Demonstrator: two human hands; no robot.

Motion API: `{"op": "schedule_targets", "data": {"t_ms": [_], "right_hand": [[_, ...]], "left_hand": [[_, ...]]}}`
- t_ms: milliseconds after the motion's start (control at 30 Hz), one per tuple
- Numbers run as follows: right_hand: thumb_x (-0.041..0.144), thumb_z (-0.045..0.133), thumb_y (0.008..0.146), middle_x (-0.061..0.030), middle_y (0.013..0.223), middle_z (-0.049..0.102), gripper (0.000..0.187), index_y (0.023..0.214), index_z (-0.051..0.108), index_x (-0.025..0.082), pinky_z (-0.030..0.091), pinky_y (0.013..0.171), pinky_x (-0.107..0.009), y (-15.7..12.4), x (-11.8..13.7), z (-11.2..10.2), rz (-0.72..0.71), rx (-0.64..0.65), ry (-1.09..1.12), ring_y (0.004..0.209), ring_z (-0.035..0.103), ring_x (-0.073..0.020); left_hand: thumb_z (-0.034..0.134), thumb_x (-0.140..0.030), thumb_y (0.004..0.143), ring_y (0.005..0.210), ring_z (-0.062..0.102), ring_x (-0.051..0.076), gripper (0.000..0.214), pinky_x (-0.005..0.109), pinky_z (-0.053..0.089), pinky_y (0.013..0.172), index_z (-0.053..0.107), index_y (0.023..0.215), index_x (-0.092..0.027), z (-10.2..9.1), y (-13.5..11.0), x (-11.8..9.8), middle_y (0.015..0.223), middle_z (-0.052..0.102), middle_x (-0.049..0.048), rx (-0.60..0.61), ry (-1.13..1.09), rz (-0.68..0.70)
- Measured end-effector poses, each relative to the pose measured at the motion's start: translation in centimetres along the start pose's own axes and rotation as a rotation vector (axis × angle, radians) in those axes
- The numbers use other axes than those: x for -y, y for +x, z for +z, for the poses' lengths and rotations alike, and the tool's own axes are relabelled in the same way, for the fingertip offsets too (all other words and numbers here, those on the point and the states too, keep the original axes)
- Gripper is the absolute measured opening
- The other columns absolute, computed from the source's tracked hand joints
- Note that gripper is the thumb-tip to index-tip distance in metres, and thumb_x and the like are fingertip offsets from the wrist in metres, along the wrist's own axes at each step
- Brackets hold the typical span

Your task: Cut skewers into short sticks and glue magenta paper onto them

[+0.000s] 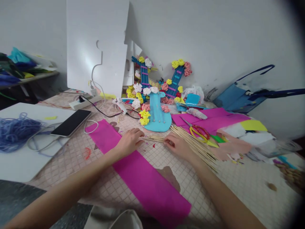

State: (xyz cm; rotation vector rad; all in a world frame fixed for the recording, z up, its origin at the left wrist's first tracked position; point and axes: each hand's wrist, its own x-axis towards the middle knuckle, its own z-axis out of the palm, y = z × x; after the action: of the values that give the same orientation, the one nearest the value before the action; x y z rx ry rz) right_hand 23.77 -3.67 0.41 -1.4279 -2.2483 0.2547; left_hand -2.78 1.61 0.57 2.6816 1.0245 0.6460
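My left hand (130, 141) rests palm down on the table, fingers curled over the end of thin wooden sticks (154, 138). My right hand (177, 145) grips the same sticks at their other end, beside a large bundle of wooden skewers (197, 147). A long strip of magenta crepe paper (140, 173) runs diagonally under my left forearm. Just beyond the hands lies a light blue guitar-shaped craft (157, 116) decorated with paper roses.
Red and yellow scissors (199, 131) lie on more magenta paper (214, 118). A black phone (71, 122) with cables and blue yarn (16, 130) sit on a white board at left. White foam board (100, 44) leans on the wall; blue bag (240, 95) at right.
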Motion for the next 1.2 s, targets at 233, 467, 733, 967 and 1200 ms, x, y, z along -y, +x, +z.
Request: {"op": "schedule_targets", "data": {"t_ms": [233,467,733,967,1200], "right_hand": [[0.028,0.06,0.084,-0.0009,0.085,0.06,0.009,0.087,0.058,0.019,0.041,0.067,-0.025,-0.7,4.6,1.2,-0.03,0.228,0.144,0.075,0.056,-0.0133],[0.027,0.063,0.08,-0.0012,0.085,0.059,0.012,0.086,0.057,0.019,0.04,0.068,-0.026,-1.3,7.1,2.0,0.062,0.263,0.183,0.077,0.056,-0.0144],[0.023,0.064,0.079,0.0022,0.076,0.057,0.01,0.082,0.056,0.019,0.036,0.062,-0.023,-1.2,6.8,2.0,0.064,0.275,0.251,0.069,0.052,-0.0119],[0.013,0.061,0.076,0.0034,0.07,0.057,0.01,0.074,0.054,0.02,0.034,0.059,-0.023,-1.3,6.8,2.2,0.064,0.268,0.219,0.066,0.051,-0.0116],[0.018,0.053,0.086,-0.0003,0.078,0.061,0.007,0.081,0.058,0.02,0.038,0.062,-0.024,0.5,4.1,0.1,0.088,0.078,0.065,0.068,0.054,-0.0131]], "left_hand": [[0.057,-0.015,0.082,0.091,0.059,0.022,0.013,0.035,0.045,0.081,0.061,0.094,-0.014,-2.6,-3.0,4.0,0.097,0.063,0.0099,0.114,-0.012,-0.032],[0.055,-0.023,0.087,0.086,0.055,0.018,0.013,0.03,0.04,0.08,0.06,0.077,-0.016,-3.8,-2.5,5.2,0.086,0.061,0.0057,0.286,-0.071,0.094],[0.048,-0.02,0.091,0.085,0.053,0.018,0.016,0.033,0.036,0.085,0.056,0.078,-0.016,-4.2,-0.6,4.8,0.083,0.062,0.0041,0.266,-0.029,0.147],[0.048,-0.016,0.088,0.089,0.054,0.019,0.015,0.033,0.036,0.085,0.059,0.077,-0.017,-3.4,2.1,5.7,0.082,0.063,0.0039,0.21,0.087,0.203],[0.045,-0.014,0.09,0.103,0.053,0.024,0.019,0.037,0.037,0.086,0.06,0.102,-0.016,-3.6,0.2,4.6,0.11,0.06,0.0108,0.095,0.227,0.151]]}}
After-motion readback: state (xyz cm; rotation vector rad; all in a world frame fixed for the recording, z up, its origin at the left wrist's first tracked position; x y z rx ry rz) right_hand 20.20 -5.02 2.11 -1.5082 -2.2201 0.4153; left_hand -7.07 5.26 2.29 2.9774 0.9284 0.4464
